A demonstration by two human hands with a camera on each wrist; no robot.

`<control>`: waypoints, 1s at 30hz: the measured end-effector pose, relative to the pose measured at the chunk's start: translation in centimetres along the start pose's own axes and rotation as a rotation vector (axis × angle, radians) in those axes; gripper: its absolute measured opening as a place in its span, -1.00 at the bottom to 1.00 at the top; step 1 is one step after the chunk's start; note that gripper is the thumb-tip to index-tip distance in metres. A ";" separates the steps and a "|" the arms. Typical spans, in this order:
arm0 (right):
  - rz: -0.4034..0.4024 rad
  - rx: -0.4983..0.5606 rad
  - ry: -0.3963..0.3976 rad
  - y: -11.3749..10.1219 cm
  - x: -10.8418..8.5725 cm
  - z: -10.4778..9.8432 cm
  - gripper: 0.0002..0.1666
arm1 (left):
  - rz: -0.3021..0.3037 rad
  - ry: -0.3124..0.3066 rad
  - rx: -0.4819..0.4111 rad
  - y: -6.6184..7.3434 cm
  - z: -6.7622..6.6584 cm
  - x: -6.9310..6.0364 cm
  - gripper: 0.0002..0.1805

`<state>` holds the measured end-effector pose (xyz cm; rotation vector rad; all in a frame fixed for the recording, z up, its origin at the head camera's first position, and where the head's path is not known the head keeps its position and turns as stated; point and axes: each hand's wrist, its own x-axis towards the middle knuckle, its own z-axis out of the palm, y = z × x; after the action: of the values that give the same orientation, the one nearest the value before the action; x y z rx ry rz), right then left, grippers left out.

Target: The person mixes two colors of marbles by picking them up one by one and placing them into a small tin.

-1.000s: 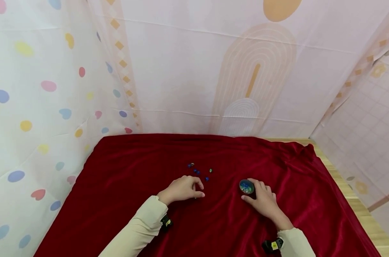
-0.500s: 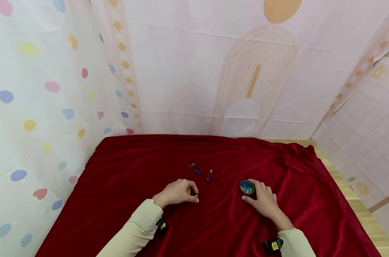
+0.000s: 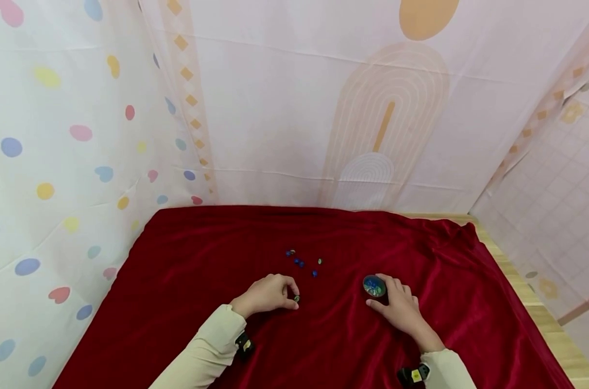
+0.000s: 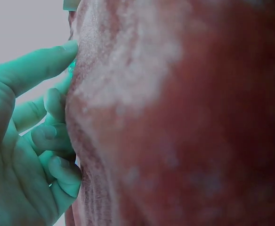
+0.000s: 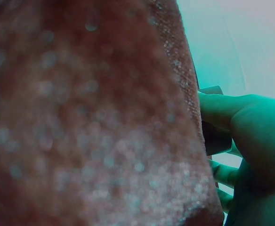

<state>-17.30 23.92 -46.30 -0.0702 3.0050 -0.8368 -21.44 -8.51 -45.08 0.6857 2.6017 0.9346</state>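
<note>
Your left hand (image 3: 267, 293) has drawn back leftward; the bead (image 3: 297, 299) lies between its thumb and index tips, whether pinched you cannot tell. Your right hand (image 3: 401, 309) grips the cup (image 3: 376, 296), rightward of those tips.

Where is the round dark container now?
In the head view, the round dark container with blue and green pieces is right of centre on the dark red velvet cloth, held between the thumb and fingers of the right hand.

Blue pieces (image 3: 301, 263), deep-red cloth (image 3: 202, 259)
</note>
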 end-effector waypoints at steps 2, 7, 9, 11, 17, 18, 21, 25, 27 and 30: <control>0.001 0.000 0.000 0.0 0.0 0.0 -0.21 | -0.001 0.003 -0.003 -0.1 0.1 0.1 -0.82; 0.008 0.006 -0.003 0.0 0.0 -0.1 -0.20 | -0.010 0.011 0.001 -0.4 0.1 0.3 -0.83; 0.009 0.008 -0.004 0.0 0.0 -0.1 -0.20 | -0.013 0.012 0.000 -0.5 0.1 0.3 -0.83; 0.010 0.009 -0.004 -0.1 0.0 -0.1 -0.20 | -0.017 0.013 0.001 -0.5 0.1 0.4 -0.84; 0.005 0.010 0.001 -0.1 0.0 -0.1 -0.20 | -0.015 0.015 0.005 -0.5 0.2 0.5 -0.84; 0.004 0.011 0.002 -0.1 0.0 -0.1 -0.20 | -0.013 0.016 0.006 -0.5 0.2 0.5 -0.85; 0.003 0.012 0.003 -0.1 -0.1 -0.1 -0.20 | -0.009 0.019 0.012 -0.4 0.3 0.5 -0.85; 0.003 0.009 -0.002 -0.1 0.0 -0.1 -0.20 | -0.015 0.019 0.016 -0.4 0.3 0.6 -0.87; 0.005 0.008 -0.002 -0.1 0.0 -0.1 -0.20 | -0.015 0.019 0.018 -0.4 0.3 0.6 -0.88; 0.006 0.008 0.000 -0.1 0.0 0.0 -0.20 | -0.009 0.021 0.026 -0.3 0.3 0.6 -0.90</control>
<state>-17.26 23.82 -46.22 -0.0616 3.0004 -0.8478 -21.92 -8.23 -45.54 0.6731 2.6379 0.9112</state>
